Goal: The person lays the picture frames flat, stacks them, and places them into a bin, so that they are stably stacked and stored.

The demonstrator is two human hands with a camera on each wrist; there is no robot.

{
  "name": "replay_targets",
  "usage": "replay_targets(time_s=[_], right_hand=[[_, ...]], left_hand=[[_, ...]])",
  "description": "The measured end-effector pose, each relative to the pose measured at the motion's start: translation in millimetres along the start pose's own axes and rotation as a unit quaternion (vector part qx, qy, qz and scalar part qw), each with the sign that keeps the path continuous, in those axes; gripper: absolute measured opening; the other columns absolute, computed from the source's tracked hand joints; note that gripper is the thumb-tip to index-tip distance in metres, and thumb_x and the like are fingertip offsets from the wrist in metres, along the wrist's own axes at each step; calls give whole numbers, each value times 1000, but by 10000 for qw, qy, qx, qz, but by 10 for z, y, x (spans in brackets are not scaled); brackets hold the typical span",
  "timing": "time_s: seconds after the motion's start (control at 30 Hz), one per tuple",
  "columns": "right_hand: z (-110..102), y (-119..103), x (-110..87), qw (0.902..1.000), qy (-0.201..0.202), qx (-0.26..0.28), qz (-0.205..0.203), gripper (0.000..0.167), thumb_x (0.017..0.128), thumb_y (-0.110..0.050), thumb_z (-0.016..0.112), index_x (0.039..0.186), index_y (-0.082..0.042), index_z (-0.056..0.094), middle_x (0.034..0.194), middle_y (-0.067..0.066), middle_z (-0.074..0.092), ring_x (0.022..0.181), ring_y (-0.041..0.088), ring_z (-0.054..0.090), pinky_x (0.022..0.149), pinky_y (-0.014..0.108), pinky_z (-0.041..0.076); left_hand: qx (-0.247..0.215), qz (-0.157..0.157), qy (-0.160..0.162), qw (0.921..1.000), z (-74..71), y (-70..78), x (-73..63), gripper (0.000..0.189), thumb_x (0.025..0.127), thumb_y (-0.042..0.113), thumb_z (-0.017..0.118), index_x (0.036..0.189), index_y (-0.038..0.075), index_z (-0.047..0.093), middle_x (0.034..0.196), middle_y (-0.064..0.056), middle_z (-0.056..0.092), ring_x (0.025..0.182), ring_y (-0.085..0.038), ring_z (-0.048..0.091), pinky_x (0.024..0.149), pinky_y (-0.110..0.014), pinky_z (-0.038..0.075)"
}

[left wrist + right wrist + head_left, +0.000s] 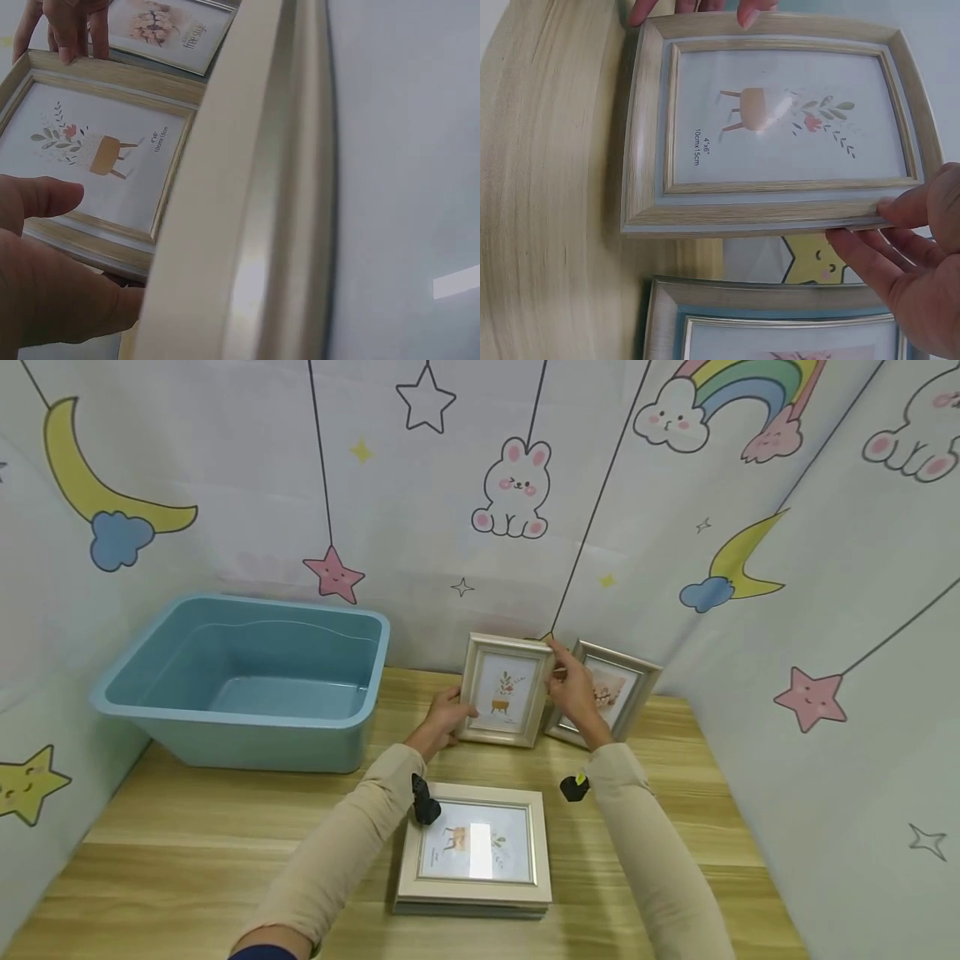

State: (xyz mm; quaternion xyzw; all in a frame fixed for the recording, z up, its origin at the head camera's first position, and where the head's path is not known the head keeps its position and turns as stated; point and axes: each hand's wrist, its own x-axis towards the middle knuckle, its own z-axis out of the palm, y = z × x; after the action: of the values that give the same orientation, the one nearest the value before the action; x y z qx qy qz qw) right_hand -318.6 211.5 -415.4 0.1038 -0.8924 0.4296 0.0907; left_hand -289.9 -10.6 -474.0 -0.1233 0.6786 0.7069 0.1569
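A light wood-toned picture frame with a drawing of a plant in an orange pot stands nearly upright toward the back of the table. My left hand holds its left edge low down, the thumb over the front in the left wrist view. At the upper right edge, my right hand pinches it, thumb in front and fingers behind. Just to the right leans a second picture frame with a pink flower print, partly covered by my right hand. Nearer me, a larger cream picture frame lies flat on top of a stack.
A blue plastic tub stands at the back left of the wooden table. Behind everything hangs a white cloth backdrop printed with stars, moons and a rabbit. More of this cloth borders the right side.
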Motion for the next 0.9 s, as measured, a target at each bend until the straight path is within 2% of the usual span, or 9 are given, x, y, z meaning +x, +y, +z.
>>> replay_targets(time_s=[0.17,0.27,0.37,0.53,0.63,0.77,0.9], right_hand=[[-59,-76,-72,9997,54,-182,-141,70,87,16,52,151,-11,44,113,26,64,109,42,66,84,46,59],[-93,-147,-133,9994,154,-195,-243,66,89,12,54,150,-14,47,111,24,65,107,41,67,80,45,60],[-118,-217,-206,9989,283,-106,-361,62,90,9,55,148,-14,49,111,24,66,106,41,68,77,44,61],[-140,-323,-352,9974,472,93,-538,57,91,8,57,145,-9,52,114,25,65,104,42,68,80,47,60],[-153,-384,-441,9958,642,192,-619,55,90,7,59,144,-7,54,110,25,66,101,42,69,77,47,60],[-164,-449,-551,9914,902,286,-907,54,90,7,61,142,-6,56,105,24,68,96,41,70,74,32,59],[-181,-473,-667,9831,1299,417,-1223,54,87,9,62,139,-7,60,96,22,71,89,39,72,66,13,49]], left_hand=[[-104,82,-97,9999,-22,55,-79,67,89,2,62,151,16,43,149,-21,45,131,-44,47,105,-66,42],[-130,157,-123,9997,-48,75,-117,65,90,2,61,151,16,43,147,-22,46,130,-44,48,105,-65,43],[-95,245,-108,9996,-77,87,-161,63,91,4,62,151,16,44,147,-22,47,129,-44,48,103,-64,44],[-274,353,-109,9989,-131,98,-283,58,94,8,63,149,15,47,146,-22,48,130,-43,48,105,-63,44],[-247,444,-80,9987,-143,106,-384,56,95,10,63,149,14,48,144,-22,51,129,-41,51,98,-55,48],[-198,613,59,9979,-148,112,-531,53,95,17,67,145,13,52,144,-20,54,124,-38,56,81,-40,48],[-321,862,249,9954,-152,104,-680,50,93,26,71,139,12,59,143,-16,57,116,-30,58,76,-32,44]])
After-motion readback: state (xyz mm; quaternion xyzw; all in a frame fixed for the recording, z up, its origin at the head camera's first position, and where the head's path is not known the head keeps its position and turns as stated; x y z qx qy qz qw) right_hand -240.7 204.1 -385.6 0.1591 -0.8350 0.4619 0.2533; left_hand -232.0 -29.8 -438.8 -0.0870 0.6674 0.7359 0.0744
